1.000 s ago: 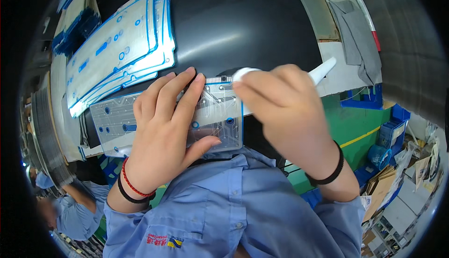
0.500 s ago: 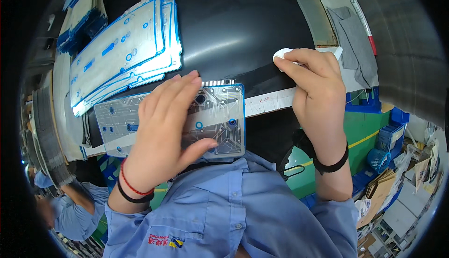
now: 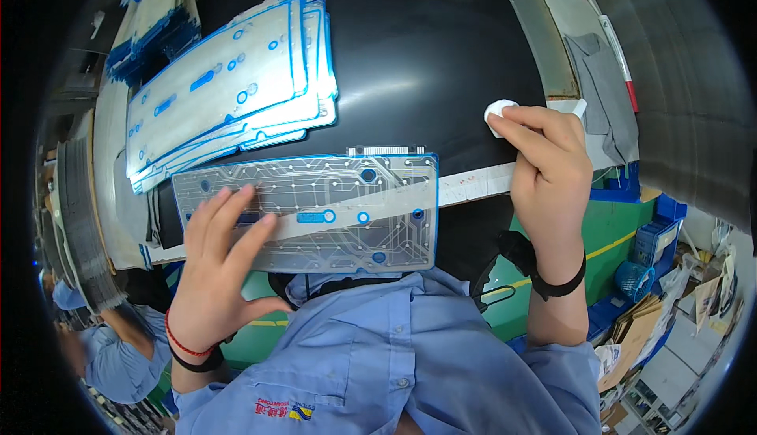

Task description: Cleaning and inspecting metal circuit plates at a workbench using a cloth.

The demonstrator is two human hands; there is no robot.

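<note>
A clear plastic circuit sheet with silvery traces and blue rings (image 3: 339, 191) lies across the table's near edge, its front part overhanging toward my waist. On its left part rests my left hand (image 3: 217, 273), fingers spread, with the thumb off the sheet's near side. My right hand (image 3: 553, 155) is closed in a pinch on a small white wad (image 3: 499, 112), held above the right of the black tabletop, apart from the sheet. Behind the sheet, to the left, sits a fanned pile of similar blue-edged sheets (image 3: 268, 65).
Farther left stands another stack of blue-edged sheets (image 3: 169, 29). A grey cloth (image 3: 599, 88) and a red-and-white marker (image 3: 619, 53) lie along the right edge. Blue bins (image 3: 658, 234) stand at lower right. Another person (image 3: 118, 348) is at lower left.
My left hand has slid left and toward me along the sheet, its fingers spreading and uncovering the middle. The sheet and pile appear shifted slightly right in view. The right hand still pinches the wad.
</note>
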